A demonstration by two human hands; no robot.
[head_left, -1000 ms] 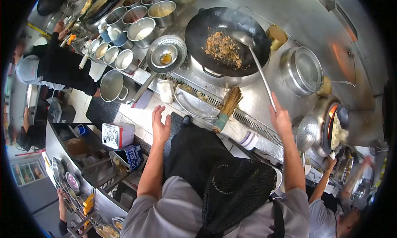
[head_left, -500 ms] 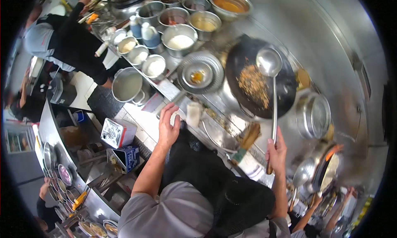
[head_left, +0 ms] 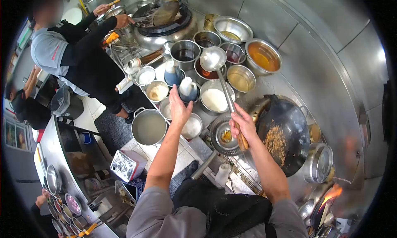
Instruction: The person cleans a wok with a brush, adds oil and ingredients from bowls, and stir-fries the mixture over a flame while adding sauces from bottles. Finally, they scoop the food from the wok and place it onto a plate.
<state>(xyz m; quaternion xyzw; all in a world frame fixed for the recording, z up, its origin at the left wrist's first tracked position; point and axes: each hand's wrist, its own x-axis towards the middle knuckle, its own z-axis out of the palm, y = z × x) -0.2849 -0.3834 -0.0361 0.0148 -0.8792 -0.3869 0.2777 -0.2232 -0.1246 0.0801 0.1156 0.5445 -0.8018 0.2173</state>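
My right hand [head_left: 244, 124] is wrapped round the wooden handle of a steel ladle [head_left: 214, 58]. The ladle's bowl is up over the sauce pots, overlapping a pot of reddish sauce [head_left: 204, 72]. My left hand [head_left: 179, 109] is stretched out with fingers extended, holding nothing, beside a squeeze bottle of dark liquid with a white top [head_left: 188, 90]. A second such bottle [head_left: 173, 74] stands just beyond the fingertips. Below the ladle is a pot of white powder [head_left: 215, 98]. To the right of my right hand, browned crumbly food [head_left: 274, 143] lies in a black wok [head_left: 295, 149].
A perforated strainer with a small bowl [head_left: 226, 136] sits between my forearms. A large pot of cloudy liquid [head_left: 149, 127] stands at left. An orange-liquid bowl [head_left: 263, 56] is at the back. One co-worker [head_left: 78, 56] tends another wok. Flames [head_left: 332, 192] rise lower right.
The ladle has moved from the wok to above the sauce pots. My left hand has reached forward to the squeeze bottles. The view has shifted, and the co-worker at left now faces a wok.
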